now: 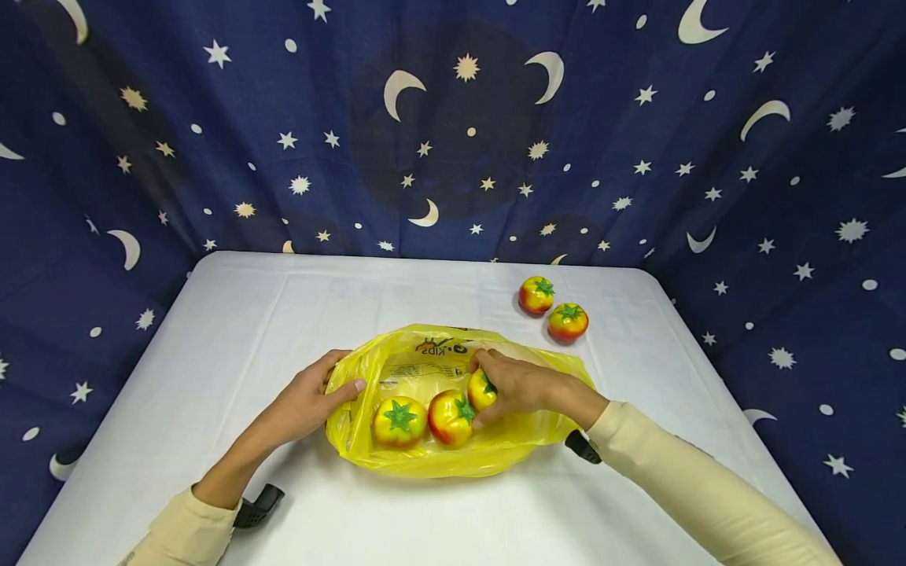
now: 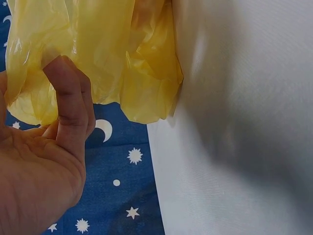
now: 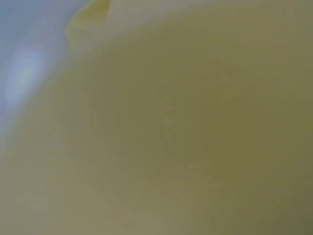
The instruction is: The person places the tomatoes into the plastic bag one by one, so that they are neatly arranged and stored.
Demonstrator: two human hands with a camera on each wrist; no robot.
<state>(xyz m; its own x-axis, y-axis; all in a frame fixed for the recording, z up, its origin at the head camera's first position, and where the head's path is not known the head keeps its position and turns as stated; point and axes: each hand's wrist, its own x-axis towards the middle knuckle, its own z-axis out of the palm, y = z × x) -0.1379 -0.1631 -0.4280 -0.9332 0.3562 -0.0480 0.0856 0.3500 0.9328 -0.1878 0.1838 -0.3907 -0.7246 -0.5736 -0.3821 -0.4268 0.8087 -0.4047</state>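
A yellow plastic bag (image 1: 453,465) lies on the table with its mouth spread wide. My left hand (image 1: 303,399) pinches the bag's left rim, thumb over the edge and fingers outside; the left wrist view shows those fingers (image 2: 71,103) against the plastic. Inside the bag sit two shiny yellow-red toy tomatoes with green star-shaped tops, one at the left (image 1: 399,422) and one in the middle (image 1: 449,418). Reaching into the bag's right part, my right hand (image 1: 520,384) grips a third toy tomato (image 1: 481,391), partly covered by the fingers. Blurred yellow plastic (image 3: 186,127) fills most of the right wrist view.
Two more toy tomatoes, one farther back (image 1: 535,295) and one nearer (image 1: 568,322), stand behind the bag on the right. A white cloth covers the table (image 1: 283,306). Dark blue curtains (image 1: 453,157) with moons and stars hang behind and at both sides.
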